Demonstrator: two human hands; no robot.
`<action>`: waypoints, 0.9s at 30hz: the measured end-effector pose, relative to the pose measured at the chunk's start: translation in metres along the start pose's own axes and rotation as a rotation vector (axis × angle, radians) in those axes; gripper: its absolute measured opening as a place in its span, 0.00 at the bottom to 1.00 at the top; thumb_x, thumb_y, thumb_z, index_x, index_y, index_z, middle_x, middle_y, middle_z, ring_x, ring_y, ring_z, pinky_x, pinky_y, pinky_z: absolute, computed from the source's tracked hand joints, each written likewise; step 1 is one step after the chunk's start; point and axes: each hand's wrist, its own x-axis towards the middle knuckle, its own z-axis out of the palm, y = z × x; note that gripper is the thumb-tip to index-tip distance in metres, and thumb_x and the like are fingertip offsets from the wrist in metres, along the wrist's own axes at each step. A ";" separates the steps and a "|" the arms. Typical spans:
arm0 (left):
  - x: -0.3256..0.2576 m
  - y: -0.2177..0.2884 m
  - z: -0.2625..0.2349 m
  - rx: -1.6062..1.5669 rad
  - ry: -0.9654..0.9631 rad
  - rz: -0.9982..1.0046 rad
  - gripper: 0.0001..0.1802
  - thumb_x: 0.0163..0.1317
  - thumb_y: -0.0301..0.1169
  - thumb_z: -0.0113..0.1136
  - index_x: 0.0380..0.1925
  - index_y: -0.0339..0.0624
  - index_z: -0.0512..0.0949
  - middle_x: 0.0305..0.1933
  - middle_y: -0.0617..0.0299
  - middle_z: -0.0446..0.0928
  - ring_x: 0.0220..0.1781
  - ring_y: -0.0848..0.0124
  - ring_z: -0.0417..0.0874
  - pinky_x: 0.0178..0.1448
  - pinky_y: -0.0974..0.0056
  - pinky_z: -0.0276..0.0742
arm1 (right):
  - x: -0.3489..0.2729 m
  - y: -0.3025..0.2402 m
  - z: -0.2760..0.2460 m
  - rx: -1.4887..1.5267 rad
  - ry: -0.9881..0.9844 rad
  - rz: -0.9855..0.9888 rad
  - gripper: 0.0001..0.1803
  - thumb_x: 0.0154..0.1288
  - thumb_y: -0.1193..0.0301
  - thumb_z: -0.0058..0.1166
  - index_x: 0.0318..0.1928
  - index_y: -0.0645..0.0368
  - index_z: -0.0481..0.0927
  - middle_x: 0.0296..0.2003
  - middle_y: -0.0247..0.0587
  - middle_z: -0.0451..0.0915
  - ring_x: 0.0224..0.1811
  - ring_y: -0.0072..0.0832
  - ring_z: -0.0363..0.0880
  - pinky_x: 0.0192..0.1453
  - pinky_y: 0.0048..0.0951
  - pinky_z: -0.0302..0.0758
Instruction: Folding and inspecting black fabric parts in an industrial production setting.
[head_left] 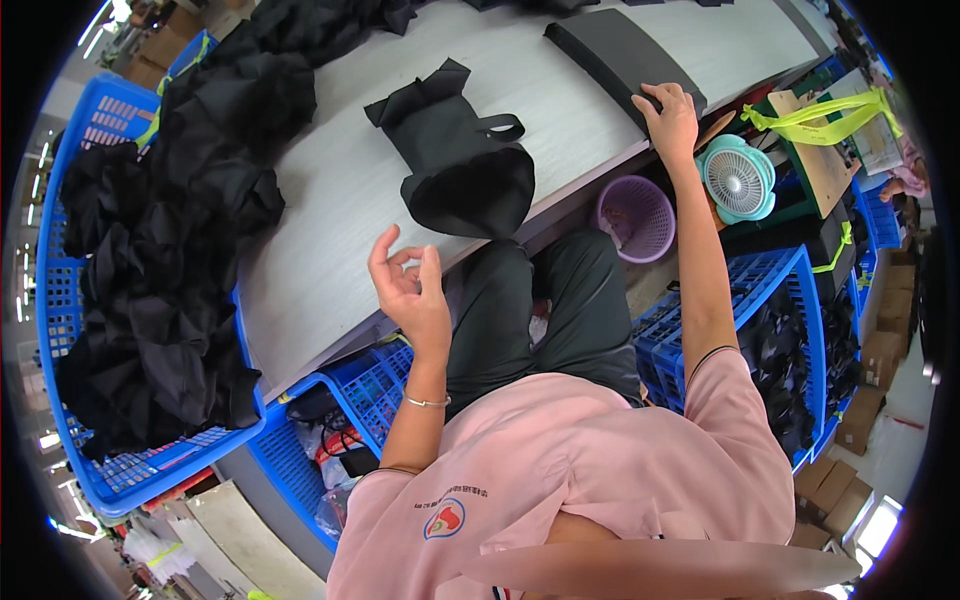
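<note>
My left hand (408, 285) is raised by the near table edge, empty, its fingers loosely bent and apart. Just beyond it on the table lies a black sewn fabric piece (445, 150) with a flared top, a rounded lower end and a small loop at its right side. To the right, my right hand (669, 118) is at the near end of a neat stack of black fabric sheets (615, 60). Its fingers are bent and pressed on the stack's edge; whether a single sheet is pinched is too small to tell.
A blue basket (60, 340) heaped with crumpled black fabric (165, 300) stands at the left. Right of my knees are a purple bin (640, 225), a small teal fan (738, 180) and a blue crate (760, 290). Another blue basket (375, 390) sits under the grey table (330, 250).
</note>
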 end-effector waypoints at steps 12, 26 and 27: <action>-0.057 -0.025 0.027 -0.479 -0.685 -0.567 0.31 0.75 0.50 0.49 0.63 0.34 0.70 0.63 0.54 0.74 0.61 0.66 0.77 0.57 0.62 0.77 | -0.074 -0.103 -0.078 -0.086 -0.059 -0.428 0.05 0.57 0.74 0.56 0.31 0.57 0.73 0.33 0.40 0.72 0.34 0.38 0.73 0.38 0.36 0.71; -0.109 -0.029 0.085 -1.131 -1.022 -1.087 0.59 0.47 0.72 0.61 0.72 0.43 0.61 0.68 0.48 0.69 0.69 0.52 0.72 0.72 0.47 0.69 | -0.234 -0.148 -0.224 1.044 -0.821 0.467 0.11 0.75 0.68 0.48 0.46 0.64 0.76 0.51 0.48 0.81 0.46 0.32 0.80 0.53 0.32 0.75; -0.109 -0.021 0.087 -1.125 -1.035 -1.093 0.59 0.47 0.72 0.61 0.72 0.43 0.61 0.68 0.48 0.69 0.69 0.52 0.72 0.72 0.47 0.69 | -0.240 -0.144 -0.228 1.043 -0.808 0.476 0.11 0.75 0.68 0.48 0.46 0.64 0.76 0.51 0.48 0.81 0.46 0.32 0.80 0.53 0.32 0.75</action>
